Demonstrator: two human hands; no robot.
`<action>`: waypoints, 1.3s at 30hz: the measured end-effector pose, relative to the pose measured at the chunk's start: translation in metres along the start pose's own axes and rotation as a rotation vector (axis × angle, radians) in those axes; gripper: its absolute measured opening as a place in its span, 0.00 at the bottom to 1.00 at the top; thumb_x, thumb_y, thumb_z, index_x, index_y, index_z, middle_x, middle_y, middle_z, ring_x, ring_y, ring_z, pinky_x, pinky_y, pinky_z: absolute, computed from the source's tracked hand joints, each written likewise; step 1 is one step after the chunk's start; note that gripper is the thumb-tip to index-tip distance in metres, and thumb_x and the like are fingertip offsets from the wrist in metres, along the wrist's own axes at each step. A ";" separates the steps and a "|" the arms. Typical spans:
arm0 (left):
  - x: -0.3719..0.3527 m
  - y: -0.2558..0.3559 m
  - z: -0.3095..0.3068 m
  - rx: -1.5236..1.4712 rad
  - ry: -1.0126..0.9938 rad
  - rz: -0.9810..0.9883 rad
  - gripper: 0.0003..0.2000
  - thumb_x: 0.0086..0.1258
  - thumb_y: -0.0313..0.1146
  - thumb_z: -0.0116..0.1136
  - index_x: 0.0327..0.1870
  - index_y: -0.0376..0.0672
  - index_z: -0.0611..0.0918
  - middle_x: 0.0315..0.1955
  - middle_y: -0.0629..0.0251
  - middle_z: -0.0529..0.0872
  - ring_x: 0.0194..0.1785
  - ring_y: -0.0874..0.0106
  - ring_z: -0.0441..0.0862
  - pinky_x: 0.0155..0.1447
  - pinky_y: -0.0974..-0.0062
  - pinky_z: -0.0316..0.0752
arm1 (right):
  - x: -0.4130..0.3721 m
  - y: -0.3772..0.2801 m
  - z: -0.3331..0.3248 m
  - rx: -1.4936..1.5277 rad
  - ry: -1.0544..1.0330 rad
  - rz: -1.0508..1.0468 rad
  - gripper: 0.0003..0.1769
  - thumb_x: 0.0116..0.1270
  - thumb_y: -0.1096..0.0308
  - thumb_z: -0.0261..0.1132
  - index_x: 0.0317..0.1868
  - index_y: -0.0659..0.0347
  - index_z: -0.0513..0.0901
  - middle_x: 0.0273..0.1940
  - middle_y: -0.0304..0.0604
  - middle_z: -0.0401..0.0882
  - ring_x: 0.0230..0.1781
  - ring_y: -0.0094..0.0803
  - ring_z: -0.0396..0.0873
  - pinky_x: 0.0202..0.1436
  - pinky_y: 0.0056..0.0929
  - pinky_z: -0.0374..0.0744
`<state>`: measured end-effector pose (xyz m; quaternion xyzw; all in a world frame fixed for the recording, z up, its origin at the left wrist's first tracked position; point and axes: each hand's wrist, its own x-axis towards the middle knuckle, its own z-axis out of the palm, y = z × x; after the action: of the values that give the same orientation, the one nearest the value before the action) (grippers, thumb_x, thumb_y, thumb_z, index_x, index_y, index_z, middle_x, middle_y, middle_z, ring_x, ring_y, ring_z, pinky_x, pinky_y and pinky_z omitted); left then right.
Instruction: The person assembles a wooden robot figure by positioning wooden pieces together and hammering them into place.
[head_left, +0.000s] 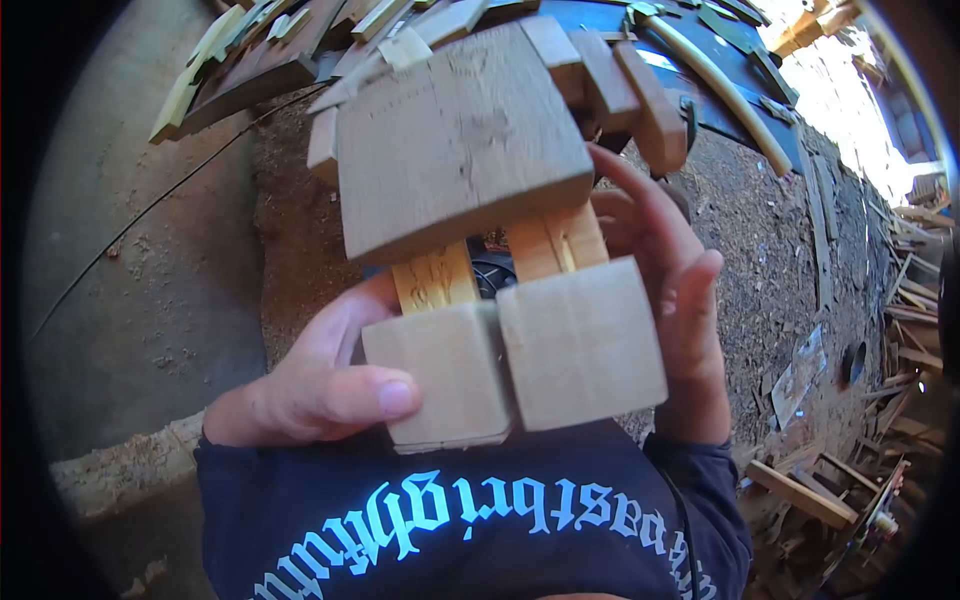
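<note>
A wooden block assembly is held up in front of my chest. It has a broad, rough-faced block at the top, two yellowish wooden legs below it, and a squared pale block at the end of each leg. My left hand grips the lower left block, thumb across its face and fingers hidden behind. At the right side, my right hand curves around the assembly beside the lower right block. Its fingers reach behind the piece and up to the big block's corner, while the thumb stands away from the wood.
Several wood offcuts lie at the far left on a bench. A long curved stick rests on a dark surface at the upper right. Wood scraps are piled along the right. A cable crosses the floor at left.
</note>
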<state>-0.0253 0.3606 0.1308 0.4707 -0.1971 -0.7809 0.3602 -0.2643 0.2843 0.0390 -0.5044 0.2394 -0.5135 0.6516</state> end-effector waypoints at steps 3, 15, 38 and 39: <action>0.012 0.019 0.016 0.076 -0.025 0.023 0.60 0.46 0.47 0.79 0.82 0.34 0.57 0.71 0.48 0.74 0.70 0.56 0.79 0.75 0.58 0.74 | -0.005 -0.016 0.008 0.006 0.043 0.050 0.73 0.56 0.16 0.62 0.81 0.74 0.58 0.67 0.63 0.77 0.65 0.45 0.81 0.70 0.41 0.78; 0.220 0.129 -0.063 0.985 -0.184 0.565 0.41 0.60 0.22 0.79 0.76 0.38 0.69 0.68 0.59 0.80 0.73 0.63 0.77 0.78 0.62 0.72 | 0.147 0.033 -0.081 -0.553 -0.028 -0.108 0.38 0.67 0.77 0.76 0.74 0.69 0.69 0.67 0.54 0.80 0.71 0.38 0.77 0.77 0.40 0.75; 0.311 0.094 -0.070 0.710 0.090 1.069 0.42 0.61 0.39 0.82 0.74 0.38 0.68 0.63 0.53 0.82 0.67 0.62 0.81 0.72 0.62 0.75 | 0.186 0.078 -0.071 -1.190 0.276 -0.380 0.18 0.72 0.71 0.70 0.60 0.67 0.84 0.50 0.57 0.90 0.52 0.44 0.90 0.53 0.39 0.85; 0.312 0.091 -0.069 0.662 0.100 1.096 0.42 0.62 0.39 0.81 0.74 0.38 0.69 0.62 0.53 0.83 0.67 0.62 0.81 0.71 0.62 0.75 | 0.178 0.074 -0.070 -1.190 0.297 -0.391 0.17 0.71 0.72 0.71 0.59 0.66 0.85 0.49 0.56 0.90 0.49 0.42 0.90 0.50 0.38 0.85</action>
<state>-0.0231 0.0693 -0.0283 0.4237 -0.6229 -0.3585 0.5513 -0.2269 0.0905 -0.0172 -0.7374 0.4749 -0.4665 0.1146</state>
